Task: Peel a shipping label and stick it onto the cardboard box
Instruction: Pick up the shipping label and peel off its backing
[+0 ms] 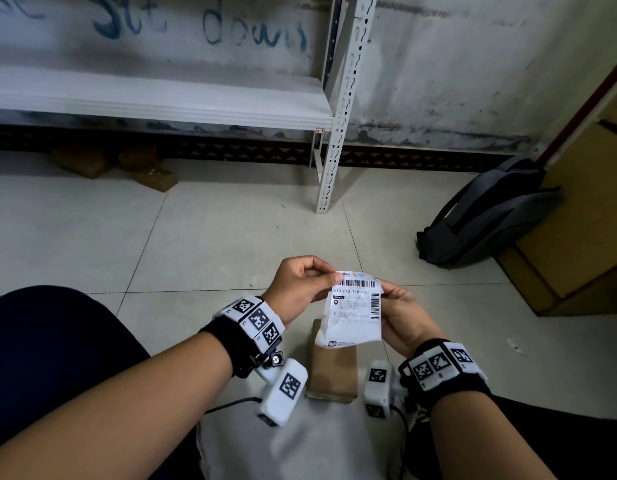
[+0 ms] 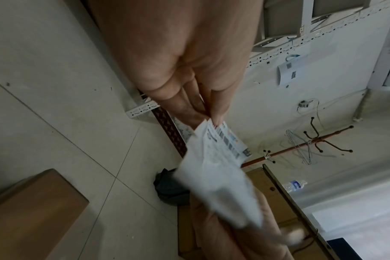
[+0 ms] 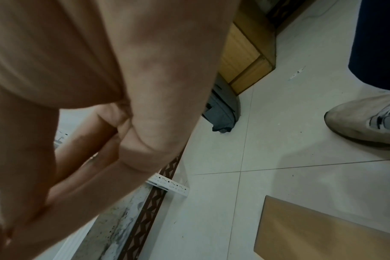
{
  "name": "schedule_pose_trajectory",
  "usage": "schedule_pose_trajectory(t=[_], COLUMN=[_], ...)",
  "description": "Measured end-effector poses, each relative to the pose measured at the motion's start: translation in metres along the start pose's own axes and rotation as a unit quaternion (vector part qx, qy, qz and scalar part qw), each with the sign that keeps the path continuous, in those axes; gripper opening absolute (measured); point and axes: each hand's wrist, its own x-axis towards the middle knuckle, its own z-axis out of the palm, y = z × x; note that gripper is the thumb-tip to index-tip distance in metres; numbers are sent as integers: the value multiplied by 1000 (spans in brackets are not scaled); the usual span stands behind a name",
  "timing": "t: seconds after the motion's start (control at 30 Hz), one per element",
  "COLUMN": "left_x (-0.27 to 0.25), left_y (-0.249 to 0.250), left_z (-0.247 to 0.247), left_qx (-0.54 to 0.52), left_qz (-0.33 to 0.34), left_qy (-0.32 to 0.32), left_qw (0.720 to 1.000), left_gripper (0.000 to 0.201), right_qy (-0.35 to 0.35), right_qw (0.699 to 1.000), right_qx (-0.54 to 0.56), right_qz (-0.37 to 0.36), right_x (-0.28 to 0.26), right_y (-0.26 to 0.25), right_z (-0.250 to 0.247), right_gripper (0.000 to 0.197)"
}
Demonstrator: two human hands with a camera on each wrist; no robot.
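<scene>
Both hands hold the label (image 1: 356,308) above the box (image 1: 331,370) in the head view: the left hand (image 1: 300,289) pinches its ten o'clock corner, the right hand (image 1: 402,318) grips its three o'clock edge. From the left wrist, fingers (image 2: 218,109) nip the label's top corner, where paper and backing look split; peeling slowly from there should avoid tearing. From the right wrist, curled fingers (image 3: 82,177) hide the label, with the box at five o'clock.
</scene>
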Motion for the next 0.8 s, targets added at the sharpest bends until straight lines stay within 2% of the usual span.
schedule_pose_trajectory(t=[0.1,0.17,0.33,0.47,0.57,0.7,0.8], left_x=[1,2,2,1,2,2,3], left_y=[-1,-1,-2,-3,-2,-2,0], left_z=[-1,-2,-2,-1,-1,-1,-2], left_qx=[-1,-1,-4,-6,-6,-7,-5], left_qz=[-1,-5,-12,-11,-7,7,12], left_qy=[13,16,10,8,7,10,10], left_qw=[1000,1000,1000,1000,1000,1000,1000], left_gripper=[11,11,10,11,12,11,12], right_qy=[-40,-51,11,25,24,25,32], right_qw=[999,998,1000,998,997,996,995], right_qx=[18,30,-4,-48,-74,-84,-85], right_qz=[14,17,17,25,25,30,33], right_x=[-2,-3,1,1,0,0,0], right_y=[0,-1,5,8,9,10,10], right_z=[-2,-1,-1,-3,-3,-4,-3], right_gripper=[47,46,23,25,19,24,19])
